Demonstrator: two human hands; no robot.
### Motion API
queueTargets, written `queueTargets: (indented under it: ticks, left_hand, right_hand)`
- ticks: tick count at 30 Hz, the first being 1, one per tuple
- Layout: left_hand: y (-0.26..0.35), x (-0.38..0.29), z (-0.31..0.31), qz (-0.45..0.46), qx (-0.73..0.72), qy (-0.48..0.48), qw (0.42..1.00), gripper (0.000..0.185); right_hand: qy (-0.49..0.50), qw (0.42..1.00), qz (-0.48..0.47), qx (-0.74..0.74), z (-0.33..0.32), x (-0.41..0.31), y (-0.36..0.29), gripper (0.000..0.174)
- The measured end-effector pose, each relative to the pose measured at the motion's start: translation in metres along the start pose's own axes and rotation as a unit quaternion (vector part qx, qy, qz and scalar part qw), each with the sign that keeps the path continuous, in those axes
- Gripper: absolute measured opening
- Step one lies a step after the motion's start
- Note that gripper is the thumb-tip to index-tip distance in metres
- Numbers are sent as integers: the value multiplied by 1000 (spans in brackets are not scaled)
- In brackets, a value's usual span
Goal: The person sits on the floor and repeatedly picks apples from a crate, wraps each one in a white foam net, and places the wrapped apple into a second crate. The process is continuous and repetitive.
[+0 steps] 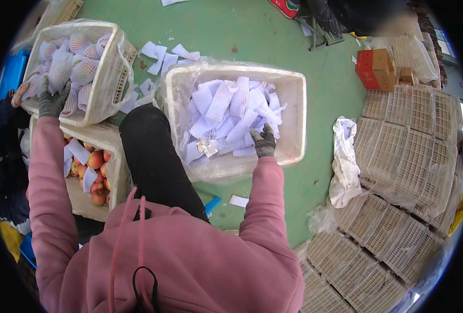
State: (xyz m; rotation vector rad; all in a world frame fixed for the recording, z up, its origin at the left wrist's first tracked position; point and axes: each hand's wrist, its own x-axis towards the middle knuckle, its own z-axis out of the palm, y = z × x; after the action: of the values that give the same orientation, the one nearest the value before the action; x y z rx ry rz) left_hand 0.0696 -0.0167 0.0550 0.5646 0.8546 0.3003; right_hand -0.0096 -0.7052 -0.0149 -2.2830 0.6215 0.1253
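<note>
My left hand (53, 100), in a grey knit glove, reaches into a lined plastic crate (116, 41) at the upper left and touches an apple in a white foam net (60, 70); whether it grips the fruit I cannot tell. Other net-wrapped apples (85, 71) lie around it. My right hand (264, 139), gloved too, rests with fingers spread at the right edge of a heap of flattened foam net sleeves (231, 101) in a second lined crate (302, 113). Whether it pinches a sleeve is unclear. Bare red and yellow apples (96, 159) fill a crate (118, 176) below the left one.
Loose foam sleeves (159, 54) lie on the green floor. Stacked crates (401, 156) line the right side, with a cardboard box (375, 69) above and a white cloth or bag (344, 164) beside them. Another person's red shoe (284, 8) and a metal stool (319, 35) are at the top.
</note>
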Motion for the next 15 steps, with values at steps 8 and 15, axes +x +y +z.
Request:
queueTargets:
  ticks: [8, 15]
  left_hand:
    - [-28, -84, 29, 36, 264, -150, 952, 41]
    - [-109, -289, 97, 410, 518, -532, 529, 32]
  right_hand:
    - [-26, 931, -1, 363, 5, 1, -74, 70]
    - [-247, 888, -161, 352, -15, -118, -225, 68]
